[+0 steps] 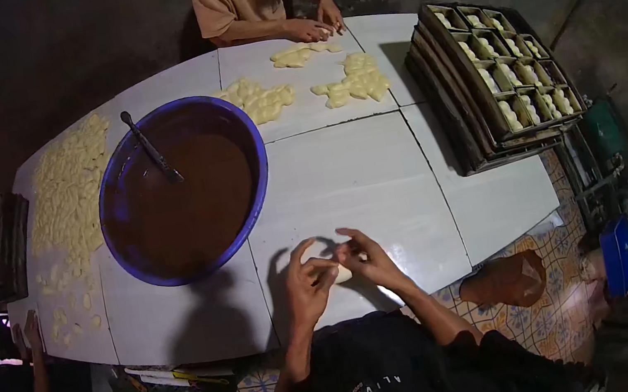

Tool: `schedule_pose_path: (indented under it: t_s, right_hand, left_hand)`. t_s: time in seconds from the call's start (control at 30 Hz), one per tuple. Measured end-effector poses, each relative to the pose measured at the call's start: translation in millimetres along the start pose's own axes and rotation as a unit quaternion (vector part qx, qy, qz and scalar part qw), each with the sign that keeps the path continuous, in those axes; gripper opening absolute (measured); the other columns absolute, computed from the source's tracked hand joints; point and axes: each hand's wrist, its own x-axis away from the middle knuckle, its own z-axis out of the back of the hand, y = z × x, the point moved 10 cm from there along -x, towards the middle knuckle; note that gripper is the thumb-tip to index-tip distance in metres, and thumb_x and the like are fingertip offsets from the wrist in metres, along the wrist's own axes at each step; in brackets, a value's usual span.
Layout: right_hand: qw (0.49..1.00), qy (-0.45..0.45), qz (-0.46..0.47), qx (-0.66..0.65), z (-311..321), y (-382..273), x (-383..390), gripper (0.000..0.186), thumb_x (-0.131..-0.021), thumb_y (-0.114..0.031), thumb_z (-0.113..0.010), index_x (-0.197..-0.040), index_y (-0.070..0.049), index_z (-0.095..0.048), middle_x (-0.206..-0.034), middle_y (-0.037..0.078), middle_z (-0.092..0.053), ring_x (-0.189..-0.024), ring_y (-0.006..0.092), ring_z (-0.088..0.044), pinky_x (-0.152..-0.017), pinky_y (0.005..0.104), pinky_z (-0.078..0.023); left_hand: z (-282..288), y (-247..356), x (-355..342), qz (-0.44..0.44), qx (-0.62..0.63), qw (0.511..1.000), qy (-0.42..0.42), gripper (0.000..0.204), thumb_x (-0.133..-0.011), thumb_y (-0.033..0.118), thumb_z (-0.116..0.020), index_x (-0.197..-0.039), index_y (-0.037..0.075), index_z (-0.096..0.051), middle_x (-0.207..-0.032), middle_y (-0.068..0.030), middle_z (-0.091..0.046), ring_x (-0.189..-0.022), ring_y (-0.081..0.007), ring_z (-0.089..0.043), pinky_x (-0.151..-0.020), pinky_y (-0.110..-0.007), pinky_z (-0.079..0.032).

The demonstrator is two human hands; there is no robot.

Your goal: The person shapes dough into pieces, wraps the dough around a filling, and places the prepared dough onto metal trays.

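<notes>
My left hand (309, 285) and my right hand (369, 262) meet over the near middle of the white tiled table (345, 182), with curved fingers and their fingertips together on a small pale dough piece (343, 273), partly hidden beneath them. A blue basin (186, 206) of brown filling or liquid sits to the left of my hands, with a dark long-handled utensil (150, 145) leaning inside it.
Many small dough pieces (66, 197) cover the left side; several dough clusters (348, 81) lie along the far side. Stacked wooden trays (463, 86) of shaped dough stand at right. A co-worker (247, 6) works dough opposite; another person's hand (32, 338) is at the left edge.
</notes>
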Motion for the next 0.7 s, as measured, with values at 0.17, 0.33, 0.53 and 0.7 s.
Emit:
schedule_pose_path:
  t_s: [0.17,0.33,0.53,0.7]
  right_hand:
    - [0.991,-0.13,-0.009,0.02,3.7,19.7,-4.5,0.05,-0.084,-0.009,-0.063,-0.133,-0.003,-0.051,-0.106,0.012,-0.065,-0.086,0.0153,-0.063,-0.075,0.0293,-0.052]
    - [1.0,-0.02,-0.005,0.015,45.5,50.7,-55.8,0.042,-0.074,0.005,-0.062,-0.116,-0.001,-0.064,-0.105,0.009,-0.069,-0.095,0.0169,-0.064,-0.084,0.0284,-0.051]
    - [0.945,0.004,0.174,0.278,43.8,32.7,-53.6,0.027,-0.088,-0.011,-0.053,-0.109,0.002,-0.062,-0.108,0.021,-0.06,-0.104,0.0377,-0.058,-0.093,0.0411,-0.046]
    - [0.924,-0.115,0.101,0.35,25.9,40.4,-45.1,0.031,-0.09,-0.021,-0.057,-0.11,0.002,-0.059,-0.104,0.02,-0.061,-0.099,0.0364,-0.059,-0.088,0.0418,-0.048]
  left_hand:
    - [21.9,14.2,3.9,-0.089,0.058,0.992,0.07,0.05,-0.084,0.001,-0.061,-0.13,-0.002,-0.041,-0.109,-0.0166,-0.059,-0.109,-0.0255,-0.059,-0.088,-0.036,-0.051]
    - [73.2,-48.5,10.1,0.039,0.086,0.979,0.181,0.022,-0.086,0.001,-0.06,-0.107,-0.004,-0.057,-0.096,-0.0137,-0.062,-0.089,-0.0249,-0.064,-0.087,-0.035,-0.052]
    - [130.4,-71.6,48.0,-0.01,-0.093,0.97,0.223,0.011,-0.086,-0.009,-0.054,-0.093,-0.003,-0.06,-0.089,-0.0094,-0.063,-0.079,-0.0157,-0.063,-0.075,-0.026,-0.052]
    - [135.8,-78.2,56.0,-0.059,-0.054,0.971,0.224,0.013,-0.086,-0.013,-0.049,-0.091,-0.004,-0.058,-0.083,-0.0099,-0.062,-0.077,-0.0155,-0.063,-0.075,-0.027,-0.052]
